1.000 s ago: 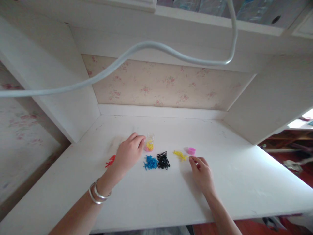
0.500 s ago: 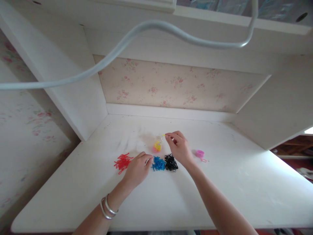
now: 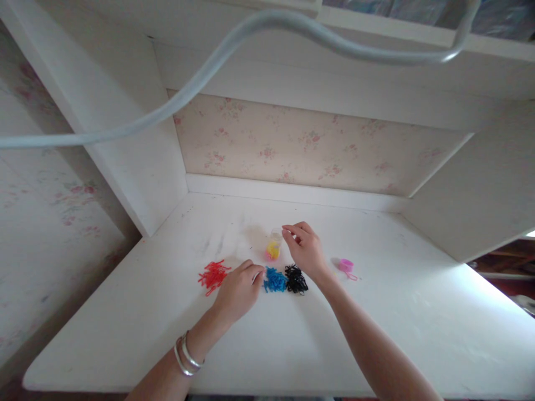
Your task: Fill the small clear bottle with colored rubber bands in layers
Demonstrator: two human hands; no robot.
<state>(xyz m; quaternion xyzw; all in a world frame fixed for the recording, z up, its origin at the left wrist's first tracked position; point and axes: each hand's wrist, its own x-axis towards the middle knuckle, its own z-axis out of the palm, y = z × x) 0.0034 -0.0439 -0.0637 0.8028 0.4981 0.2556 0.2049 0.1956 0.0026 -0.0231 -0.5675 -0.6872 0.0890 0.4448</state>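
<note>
My left hand (image 3: pixel 240 288) rests low over the table between a pile of red bands (image 3: pixel 213 275) and a pile of blue bands (image 3: pixel 275 279). Its thumb and forefinger are pinched together beside the blue pile; whatever they hold is too small to make out. My right hand (image 3: pixel 305 248) is at the rim of a small clear container (image 3: pixel 276 234), thumb and forefinger closed in a pinch, with nothing discernible between them. Yellow pieces (image 3: pixel 273 248) and some pink show in the container's lower part. Black bands (image 3: pixel 296 279) lie heaped below my right hand.
A pink cap-like piece (image 3: pixel 346 265) with a loop lies to the right on the white table (image 3: pixel 397 317). Across the upper view runs a thick white cable (image 3: pixel 200 78). White panels (image 3: pixel 112 122) flank the table, and a shelf overhangs it.
The yellow piece seen at my right fingertips no longer shows there. Both hands keep nearly the same places over the table. The whole view has shifted slightly.
</note>
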